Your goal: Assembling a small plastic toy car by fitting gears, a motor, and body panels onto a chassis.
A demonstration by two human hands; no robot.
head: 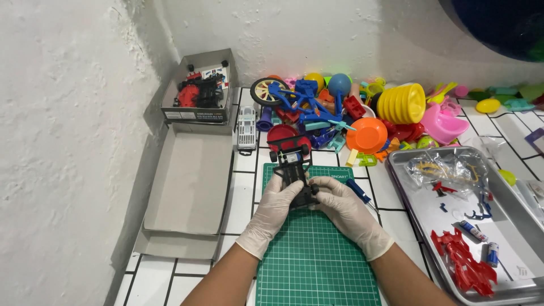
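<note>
Near end of the black toy car chassis (293, 173) hidden under the fingers of left hand (276, 208) and right hand (344, 211); cannot tell what the fingertips pinch there. Both forearms cut off by the bottom edge. Green cutting mat (314, 255) runs out of the bottom edge, its far left corner covered by the chassis. Metal tray (408, 187) clipped by the right and bottom edges. Small parts inside the clear plastic bag (447, 167) too blurred to name. Blue screwdriver (360, 194) partly behind the right hand. Toys deep in the coloured pile (362, 113) overlap, many unreadable. Dark round object (498, 25) top right cut off, kind unclear
</note>
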